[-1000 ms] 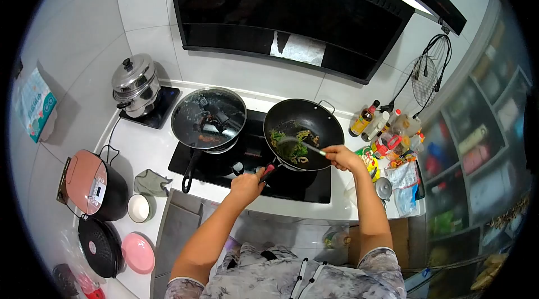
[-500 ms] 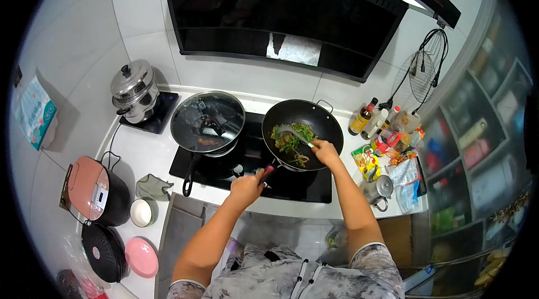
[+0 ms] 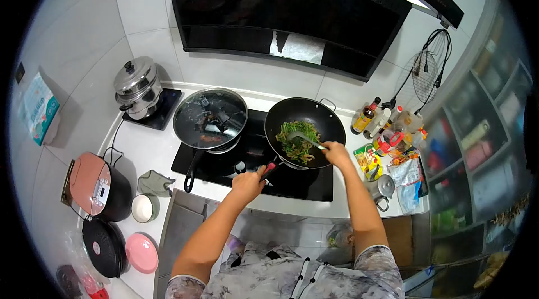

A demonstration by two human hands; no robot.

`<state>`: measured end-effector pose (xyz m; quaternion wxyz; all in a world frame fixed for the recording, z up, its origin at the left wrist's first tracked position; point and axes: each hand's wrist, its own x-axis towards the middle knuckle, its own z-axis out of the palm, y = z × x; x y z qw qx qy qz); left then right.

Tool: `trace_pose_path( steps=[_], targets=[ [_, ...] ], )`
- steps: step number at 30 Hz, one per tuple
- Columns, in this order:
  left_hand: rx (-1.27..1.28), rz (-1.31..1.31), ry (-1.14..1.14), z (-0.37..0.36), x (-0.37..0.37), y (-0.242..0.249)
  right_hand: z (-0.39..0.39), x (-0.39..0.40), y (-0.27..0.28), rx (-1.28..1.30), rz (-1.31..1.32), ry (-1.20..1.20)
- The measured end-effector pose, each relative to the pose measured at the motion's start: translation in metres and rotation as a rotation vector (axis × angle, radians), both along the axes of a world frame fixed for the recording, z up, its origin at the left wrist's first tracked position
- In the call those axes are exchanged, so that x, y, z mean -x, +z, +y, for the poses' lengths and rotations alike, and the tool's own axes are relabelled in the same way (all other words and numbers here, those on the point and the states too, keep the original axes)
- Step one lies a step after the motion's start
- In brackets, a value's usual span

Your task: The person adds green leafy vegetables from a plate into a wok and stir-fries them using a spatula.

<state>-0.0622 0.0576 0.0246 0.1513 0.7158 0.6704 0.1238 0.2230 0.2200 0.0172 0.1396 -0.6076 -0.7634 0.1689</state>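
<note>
A black wok (image 3: 275, 111) sits on the right side of the black cooktop (image 3: 306, 186), with chopped green vegetables and brownish pieces (image 3: 303, 136) in its bottom. My left hand (image 3: 247, 186) is wrapped round the wok's handle (image 3: 272, 169), which has a red part. In my right hand (image 3: 337, 154), closed at the wok's right rim, is the handle of a spatula (image 3: 298, 135); its grey head lies among the vegetables. Left of the wok stands a lidded frying pan (image 3: 210, 116) with a glass lid, its black handle pointing towards me.
Sauce bottles (image 3: 365, 116), seasoning packets (image 3: 368, 158) and a metal pot (image 3: 384, 185) crowd the right counter. On the left are a steel steamer pot (image 3: 137, 88), a pink rice cooker (image 3: 90, 181), a white bowl (image 3: 144, 208) and a pink plate (image 3: 141, 253). A range hood (image 3: 286, 12) hangs above.
My right hand has moved slightly right and towards me, drawing the spatula's head across the wok. The vegetables have shifted and spread. My left hand keeps its grip on the handle.
</note>
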Motion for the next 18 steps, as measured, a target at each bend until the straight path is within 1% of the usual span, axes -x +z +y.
trace_pose_path(
  steps=[1,2,3,5,7,9,11,13,14,15,16,18],
  targets=[
    [-0.006,-0.007,-0.001,0.0,0.0,0.0,-0.004,-0.008,0.009,-0.025,0.016,0.007],
    [-0.011,-0.015,0.001,-0.001,0.0,0.001,-0.016,-0.009,0.03,-0.028,0.027,-0.023],
    [-0.007,-0.015,0.019,0.0,-0.001,0.002,-0.019,-0.019,0.03,-0.087,0.06,0.027],
    [-0.009,0.006,0.008,0.0,-0.001,0.003,-0.031,-0.021,0.029,-0.038,0.045,0.033],
    [-0.035,0.035,0.01,-0.002,-0.002,0.0,-0.045,-0.005,0.019,-0.008,-0.131,-0.03],
    [-0.002,0.019,0.033,-0.003,-0.003,0.002,-0.05,-0.002,0.012,-0.055,-0.112,-0.004],
    [-0.022,0.033,0.047,-0.008,-0.004,-0.003,-0.053,-0.011,0.02,-0.17,0.045,-0.068],
    [-0.123,0.043,0.088,-0.015,-0.008,0.002,-0.062,-0.021,0.032,-0.295,0.181,-0.036],
    [-0.12,0.046,0.099,-0.017,-0.009,-0.001,-0.071,-0.023,0.043,-0.28,0.195,-0.056],
    [-0.176,0.047,0.104,-0.019,-0.008,-0.005,-0.078,-0.022,0.05,-0.264,0.21,-0.074],
    [-0.231,0.048,0.114,-0.022,-0.006,-0.008,-0.081,-0.022,0.05,-0.258,0.215,-0.055],
    [-0.222,0.059,0.153,-0.025,-0.009,-0.013,-0.088,-0.016,0.04,-0.226,0.138,-0.069]
  ],
)
